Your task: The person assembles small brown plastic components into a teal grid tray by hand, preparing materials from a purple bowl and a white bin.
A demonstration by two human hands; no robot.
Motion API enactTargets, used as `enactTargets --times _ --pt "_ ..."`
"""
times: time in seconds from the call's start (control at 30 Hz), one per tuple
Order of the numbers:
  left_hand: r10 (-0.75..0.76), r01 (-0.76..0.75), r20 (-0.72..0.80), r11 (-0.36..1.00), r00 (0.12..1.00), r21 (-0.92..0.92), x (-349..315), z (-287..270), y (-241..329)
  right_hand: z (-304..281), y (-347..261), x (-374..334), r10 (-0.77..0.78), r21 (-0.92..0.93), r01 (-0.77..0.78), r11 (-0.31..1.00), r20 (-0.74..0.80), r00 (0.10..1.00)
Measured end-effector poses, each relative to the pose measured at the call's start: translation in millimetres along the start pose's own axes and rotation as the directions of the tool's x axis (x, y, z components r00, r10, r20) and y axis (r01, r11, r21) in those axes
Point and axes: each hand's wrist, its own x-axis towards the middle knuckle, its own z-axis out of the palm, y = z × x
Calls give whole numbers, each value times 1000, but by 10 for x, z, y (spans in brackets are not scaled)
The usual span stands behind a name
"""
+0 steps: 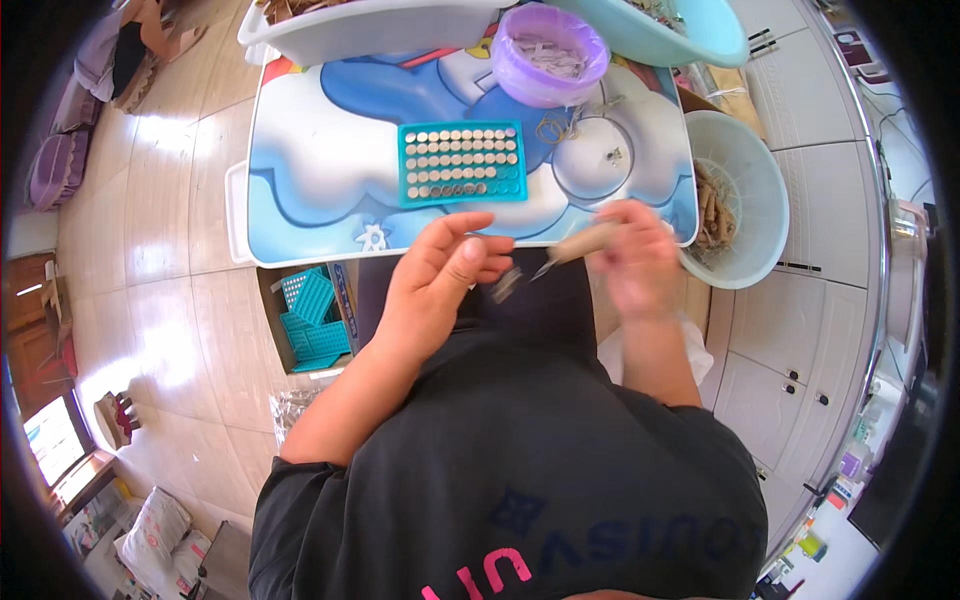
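My left hand (pixel 435 285) is palm up over my lap, fingers loosely curled and thumb apart from them. Just below its fingertips is a small grey metallic piece (pixel 506 285), smeared by motion and seemingly loose from the fingers; its kind is unclear. My right hand (pixel 638 262), blurred, grips a wooden-handled awl-like tool (pixel 586 243), its thin metal tip pointing left toward that piece. Beyond both hands, a teal tray (pixel 462 198) lies on the table with rows of small round metallic pieces; the near right slots hold none.
The cloud-patterned table (pixel 330 215) bears a white star-shaped piece (pixel 371 237), a lined purple bucket (pixel 505 75), a white tub (pixel 370 45) and a light blue basin (pixel 690 40). A pale bucket (pixel 765 220) stands right; a box of teal trays (pixel 310 320) sits lower left.
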Motion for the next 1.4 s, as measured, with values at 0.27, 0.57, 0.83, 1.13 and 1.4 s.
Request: enactTargets --times 0.27,0.57,0.83,1.13,1.4 --pt "37 -28 -173 998 984 54 144 -55 -11 -2142 -562 62 -436 -481 77 873 -701 565" --pt "-4 12 -151 999 988 53 238 22 4 -803 -102 572 -322 -907 94 412 -49 945" --pt "-2 13 -154 997 988 74 266 27 69 -713 -33 863 -374 -962 256 95 204 905" --pt "520 -511 246 460 818 726 343 193 335 -20 -529 380 33 -231 -11 973 93 995" --pt "116 -162 128 881 985 445 367 108 420 354 -307 470 413 -26 -432 902 347 842"
